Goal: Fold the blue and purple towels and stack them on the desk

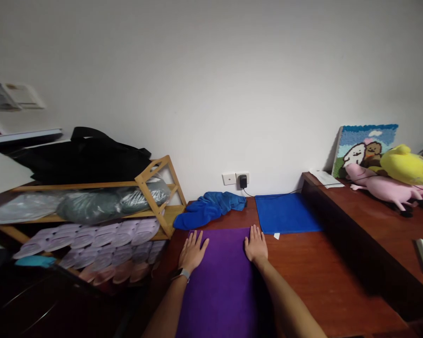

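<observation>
A purple towel (225, 286) lies spread on the brown wooden table (310, 272), its near end running out of view. My left hand (193, 252) rests flat on the towel's far left corner, fingers outstretched; a watch is on that wrist. On the far right corner, my right hand (256, 245) lies flat too, fingers pointing away from me. Behind the purple towel a blue towel (211, 209) sits in a crumpled heap. Another blue towel (287, 213) is laid flat to the right, with a small white tag at its near edge.
A wooden rack (165, 197) with several pairs of slippers (116, 233) and a black bag (91, 157) stands left. A plug (243, 181) with a cable sits in the wall socket. On the raised right surface are plush toys (380, 183), a picture (368, 145) and papers (326, 179).
</observation>
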A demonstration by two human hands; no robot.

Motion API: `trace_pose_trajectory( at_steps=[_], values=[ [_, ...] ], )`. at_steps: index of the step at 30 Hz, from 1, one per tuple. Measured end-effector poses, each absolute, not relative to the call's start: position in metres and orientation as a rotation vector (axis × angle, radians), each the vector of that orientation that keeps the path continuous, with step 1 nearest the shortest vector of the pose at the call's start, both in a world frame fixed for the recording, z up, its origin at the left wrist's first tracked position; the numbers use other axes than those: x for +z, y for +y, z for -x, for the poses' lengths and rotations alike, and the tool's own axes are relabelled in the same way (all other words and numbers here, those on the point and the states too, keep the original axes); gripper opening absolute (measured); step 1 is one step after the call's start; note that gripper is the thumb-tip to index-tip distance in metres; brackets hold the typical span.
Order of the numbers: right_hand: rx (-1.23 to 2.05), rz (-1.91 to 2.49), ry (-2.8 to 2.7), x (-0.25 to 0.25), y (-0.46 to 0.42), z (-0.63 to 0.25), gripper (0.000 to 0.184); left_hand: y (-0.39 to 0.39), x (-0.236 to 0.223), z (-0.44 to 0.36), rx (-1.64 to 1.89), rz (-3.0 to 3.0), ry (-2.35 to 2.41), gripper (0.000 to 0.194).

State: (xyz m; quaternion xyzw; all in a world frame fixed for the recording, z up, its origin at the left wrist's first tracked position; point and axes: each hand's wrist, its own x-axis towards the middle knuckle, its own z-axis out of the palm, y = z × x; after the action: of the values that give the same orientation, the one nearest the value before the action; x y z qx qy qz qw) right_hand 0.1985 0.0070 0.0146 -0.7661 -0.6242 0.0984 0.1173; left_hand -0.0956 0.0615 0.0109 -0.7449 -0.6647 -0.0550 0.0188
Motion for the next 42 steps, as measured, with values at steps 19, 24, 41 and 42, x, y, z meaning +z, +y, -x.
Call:
trace_pose_trajectory(
  at_steps=[19, 24, 41, 42],
  values=[
    [0.26, 2.262, -1.847, 0.012, 0.008, -0.197, 0.069, 0.064, 0.021, 0.094, -0.247, 2.294, -2.165, 0.07],
    [0.236, 2.263, -1.851, 0.013, 0.008, -0.197, 0.069, 0.077, 0.019, 0.105, -0.24, 2.282, -2.167, 0.064],
    [0.276, 2.25, -1.827, 0.013, 0.008, -0.198, 0.069, 0.008, 0.023, -0.002, -0.442, 2.639, -1.581, 0.061],
    [0.277, 2.25, -1.829, 0.012, 0.008, -0.199, 0.069, 0.0, 0.017, -0.017, -0.443, 2.679, -1.538, 0.061]
  ],
)
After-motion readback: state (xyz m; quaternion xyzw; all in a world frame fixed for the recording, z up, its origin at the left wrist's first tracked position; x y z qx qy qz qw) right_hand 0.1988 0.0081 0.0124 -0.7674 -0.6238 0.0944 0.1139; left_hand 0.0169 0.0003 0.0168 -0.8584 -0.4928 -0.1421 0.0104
